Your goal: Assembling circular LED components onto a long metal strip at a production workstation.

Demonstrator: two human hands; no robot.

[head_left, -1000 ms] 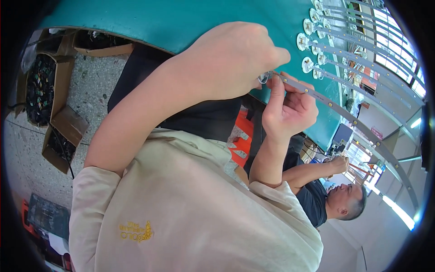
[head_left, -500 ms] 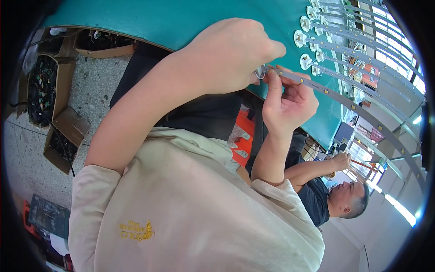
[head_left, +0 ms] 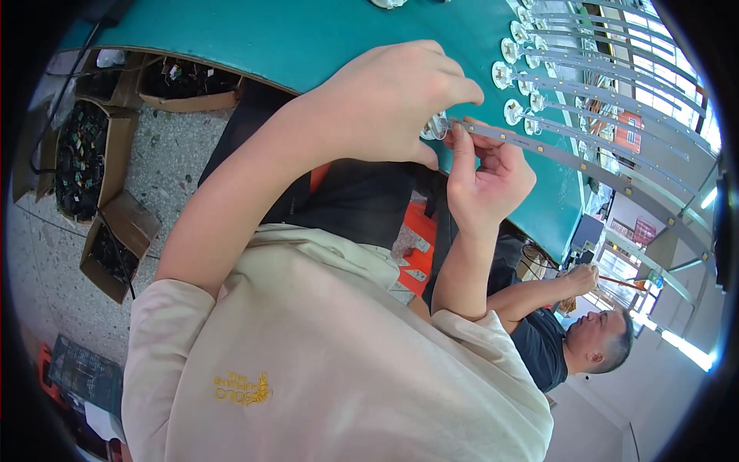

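My right hand (head_left: 496,173) pinches a long narrow LED strip (head_left: 543,148) between thumb and fingers, close to one end. The strip is grey with small yellow squares along it and arcs away to the far right. At its near end sits a small clear, round plastic piece (head_left: 436,127). Around that piece my left hand (head_left: 408,96) is spread, its thumb below and its index finger stretched out above. Whether its hidden fingers touch the piece cannot be seen.
Several similar strips with white round ends (head_left: 504,75) stand at the right of the green tabletop (head_left: 254,35). Cardboard boxes (head_left: 115,154) of dark parts lie on the floor at left. A co-worker in a dark shirt (head_left: 531,346) sits at right, beyond an orange stool (head_left: 418,258).
My left thumb and fingers have moved apart, showing more of the clear piece. The right hand keeps its pinch on the strip. The view has shifted slightly.
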